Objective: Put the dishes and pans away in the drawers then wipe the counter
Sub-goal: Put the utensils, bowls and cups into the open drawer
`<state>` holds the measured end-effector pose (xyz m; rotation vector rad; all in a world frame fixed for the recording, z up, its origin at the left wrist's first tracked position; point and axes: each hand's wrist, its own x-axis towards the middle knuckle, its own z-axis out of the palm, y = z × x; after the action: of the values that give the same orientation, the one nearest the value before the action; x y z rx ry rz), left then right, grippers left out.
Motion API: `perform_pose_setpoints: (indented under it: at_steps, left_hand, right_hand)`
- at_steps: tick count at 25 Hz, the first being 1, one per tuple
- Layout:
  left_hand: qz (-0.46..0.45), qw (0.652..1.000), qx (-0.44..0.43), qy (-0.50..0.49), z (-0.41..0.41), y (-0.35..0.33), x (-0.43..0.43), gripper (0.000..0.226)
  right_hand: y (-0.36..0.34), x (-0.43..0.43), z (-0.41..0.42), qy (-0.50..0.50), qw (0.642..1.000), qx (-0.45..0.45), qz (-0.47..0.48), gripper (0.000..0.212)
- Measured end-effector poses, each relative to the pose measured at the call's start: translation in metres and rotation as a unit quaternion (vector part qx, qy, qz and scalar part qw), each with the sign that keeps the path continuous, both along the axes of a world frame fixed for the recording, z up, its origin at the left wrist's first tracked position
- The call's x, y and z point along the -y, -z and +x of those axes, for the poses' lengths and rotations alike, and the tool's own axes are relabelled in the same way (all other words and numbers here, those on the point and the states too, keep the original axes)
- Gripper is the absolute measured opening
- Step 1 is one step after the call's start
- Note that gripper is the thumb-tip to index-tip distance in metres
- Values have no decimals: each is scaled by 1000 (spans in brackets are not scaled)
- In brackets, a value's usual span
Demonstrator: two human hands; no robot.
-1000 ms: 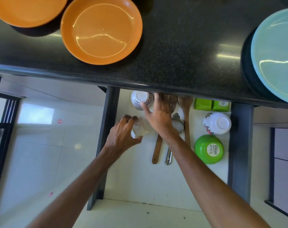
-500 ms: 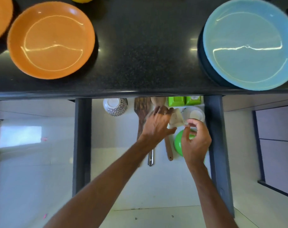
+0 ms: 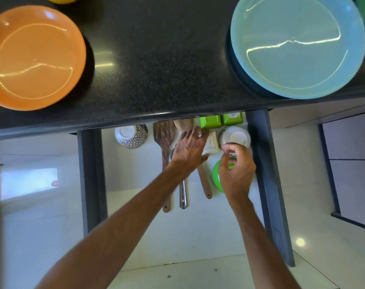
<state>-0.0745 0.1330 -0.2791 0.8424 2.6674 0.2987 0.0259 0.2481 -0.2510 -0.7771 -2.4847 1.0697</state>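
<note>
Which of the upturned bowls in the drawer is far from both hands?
The black-and-white patterned bowl, alone at the drawer's left; the green bowl and white bowl are by the right hand.

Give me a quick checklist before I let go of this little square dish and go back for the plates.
1. Small cream square dish resting on the drawer floor: cannot tell, left hand covers part of it.
2. Right hand free: cannot tell, fingers curled near the upturned white bowl.
3. Drawer open: ok.
4. Bare floor left in the drawer: ok, at the front.
5. Plates put away: not ok, orange round plate and light blue round plate sit on the black counter.
</note>
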Motion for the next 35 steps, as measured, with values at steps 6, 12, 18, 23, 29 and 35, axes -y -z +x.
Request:
perform_pose_setpoints:
  at_steps: [6, 12, 18, 23, 29, 35]
  left_hand:
    - [-22, 999, -21, -19, 1, 5, -7, 81]
    - [39, 996, -44, -69, 7, -13, 10, 80]
    - [179, 969, -103, -133, 21, -54, 42, 40]
    - [316, 921, -97, -208, 25, -112, 79, 23]
    - [340, 899, -163, -224, -22, -157, 115, 27]
    - [230, 898, -232, -295, -110, -166, 138, 58]
  right_hand:
    - [2, 2, -6, -21, 999, 21, -20, 17]
    - [3, 14, -11, -53, 998, 20, -15, 16]
    - [-25, 37, -23, -83, 995, -37, -47, 15]
    - [-81, 70, -44, -154, 980, -108, -71, 14]
    - [-126, 105, -107, -211, 959, -169, -85, 19]
    - [-125, 128, -215, -275, 942, -191, -26, 27]
